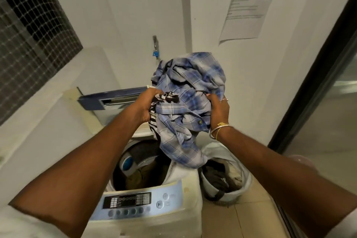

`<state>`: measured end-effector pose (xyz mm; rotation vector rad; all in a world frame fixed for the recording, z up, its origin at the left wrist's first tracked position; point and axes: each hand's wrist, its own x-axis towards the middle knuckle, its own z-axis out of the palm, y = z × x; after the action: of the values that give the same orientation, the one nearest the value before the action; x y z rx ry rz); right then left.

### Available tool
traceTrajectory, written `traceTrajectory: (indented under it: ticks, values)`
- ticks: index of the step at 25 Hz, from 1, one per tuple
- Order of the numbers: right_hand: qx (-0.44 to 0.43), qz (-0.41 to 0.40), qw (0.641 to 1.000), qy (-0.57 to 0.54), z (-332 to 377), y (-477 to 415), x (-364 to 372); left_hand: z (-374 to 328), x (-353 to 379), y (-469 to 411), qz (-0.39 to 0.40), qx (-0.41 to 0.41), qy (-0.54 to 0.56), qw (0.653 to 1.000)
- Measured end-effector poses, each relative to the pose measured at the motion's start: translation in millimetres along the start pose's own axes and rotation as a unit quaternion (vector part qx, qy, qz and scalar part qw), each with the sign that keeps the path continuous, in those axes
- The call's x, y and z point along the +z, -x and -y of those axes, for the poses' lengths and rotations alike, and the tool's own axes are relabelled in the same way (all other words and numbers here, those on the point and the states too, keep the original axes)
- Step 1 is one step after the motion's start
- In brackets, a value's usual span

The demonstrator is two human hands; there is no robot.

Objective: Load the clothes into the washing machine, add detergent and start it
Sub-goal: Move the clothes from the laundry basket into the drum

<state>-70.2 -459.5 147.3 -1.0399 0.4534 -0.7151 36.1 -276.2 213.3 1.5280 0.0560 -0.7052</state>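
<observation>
Both grips are closed tight on cloth: the left hand (148, 106) is clenched around a bunched blue-and-white checked cotton shirt (190, 91) together with a dark brown-and-white patterned garment (168, 98), and the right hand (218, 111) is clamped on the shirt's other side. The bundle is held high, above the back edge of the open tub of the white top-loading washing machine (185, 181), where dark clothes already lie.

A loose tail of the shirt hangs past the tub's right rim, toward the white woven laundry basket (245, 181) standing on the floor beside the machine's right side. If the bundle were released from here, that tail would likely drape over the rim or slip outside. The patterned garment, pinched only at the left, might be dropped short. The raised blue lid (108, 98) behind could be snagged.
</observation>
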Motion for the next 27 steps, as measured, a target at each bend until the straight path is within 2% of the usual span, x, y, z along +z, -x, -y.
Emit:
traceTrajectory:
  ticks: [5, 8, 12, 17, 21, 23, 27]
  values:
    - [0.032, 0.007, 0.999, 0.025, -44, 46, 65, 16, -92, 17, -0.062, 0.029, 0.005, 0.998]
    - [0.023, 0.008, 0.999, 0.048, -80, 68, 101, 34, -145, 12, -0.112, 0.044, 0.001, 0.993]
    - [0.042, -0.019, 0.99, 0.137, -146, 81, 123, 69, -195, -10, -0.166, 0.085, -0.049, 0.981]
    - [0.085, -0.052, 0.962, 0.253, -241, 88, 116, 137, -233, -67, -0.149, 0.092, -0.107, 0.979]
    - [0.097, -0.067, 0.938, 0.325, -296, 94, 107, 201, -259, -105, -0.09, 0.116, -0.178, 0.973]
    - [0.106, -0.076, 0.926, 0.355, -312, 93, 106, 236, -275, -125, -0.069, 0.105, -0.23, 0.965]
    - [0.141, -0.109, 0.887, 0.426, -336, 86, 97, 277, -299, -144, -0.079, 0.052, -0.318, 0.943]
